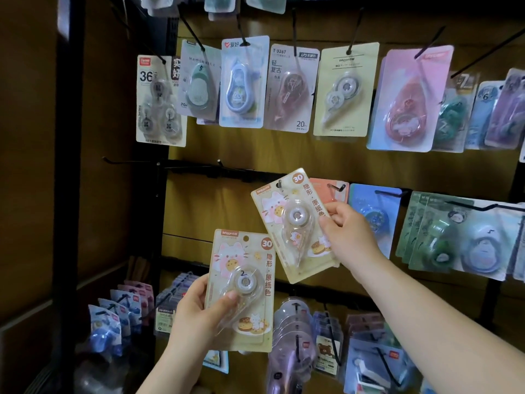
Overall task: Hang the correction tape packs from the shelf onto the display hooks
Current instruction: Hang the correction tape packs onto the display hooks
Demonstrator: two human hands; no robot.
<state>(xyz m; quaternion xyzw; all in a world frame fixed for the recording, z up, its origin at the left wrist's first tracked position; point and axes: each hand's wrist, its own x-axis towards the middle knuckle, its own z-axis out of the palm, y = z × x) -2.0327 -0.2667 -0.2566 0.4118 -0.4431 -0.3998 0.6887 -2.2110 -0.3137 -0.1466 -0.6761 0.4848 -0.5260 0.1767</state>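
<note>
Left hand (199,314), right hand (349,237) around packs (244,260)

The upright cream cat-print blister pack (241,288) carries a brown roundel "30", vertical "隐形·原纸色" and a handwritten "2" on its plastic bubble. The tilted cream cat-print blister pack (295,223) shows the same "30" and characters. Along the top edge of the brown display board (341,155) — the grey-white three-roll card (159,100) reads "36", the pale blue card (244,81) "爱好", the mauve-grey card (291,89) "T-9267", "轻复古" and "20m".
</note>
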